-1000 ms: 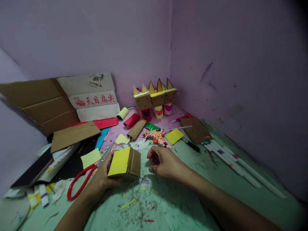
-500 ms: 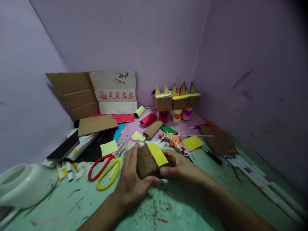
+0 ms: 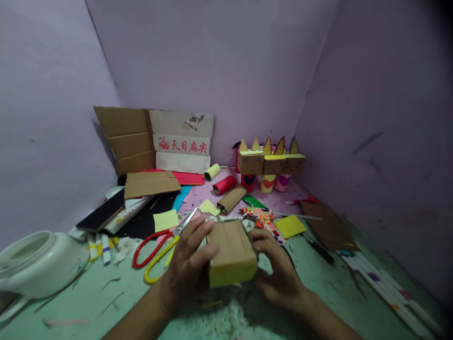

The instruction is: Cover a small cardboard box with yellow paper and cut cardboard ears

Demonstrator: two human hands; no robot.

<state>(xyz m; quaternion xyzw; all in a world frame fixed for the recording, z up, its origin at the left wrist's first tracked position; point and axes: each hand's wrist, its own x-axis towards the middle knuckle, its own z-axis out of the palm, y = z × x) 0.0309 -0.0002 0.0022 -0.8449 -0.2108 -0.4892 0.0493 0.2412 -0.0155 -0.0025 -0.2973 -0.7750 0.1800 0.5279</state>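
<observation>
Between my two hands is a small brown cardboard box [image 3: 232, 248], lifted a little off the green tabletop. Its plain cardboard face is up, and a yellow paper side faces me. My left hand [image 3: 189, 257] grips the box's left side, thumb lying on the top face. Fingers of my right hand [image 3: 275, 264] curl against the right side, with the thumb partly hidden low by the box. Scissors [image 3: 170, 236] with one red and one yellow handle lie just left of my left hand. Beyond the box are a folded cardboard tube [image 3: 231, 199] and pale yellow paper [image 3: 209, 207].
Several cardboard cat figures [image 3: 271, 164] stand at the back right. A printed carton sheet [image 3: 182, 144] leans on the wall. A white teapot [image 3: 46, 264] is at left. On the right lie a black-handled tool [image 3: 320, 249], yellow paper [image 3: 290, 226] and white markers [image 3: 382, 283].
The box has been turned in my hands: its yellow face was up and now a yellow side faces me. My right hand has shifted its hold. The camera view has moved slightly.
</observation>
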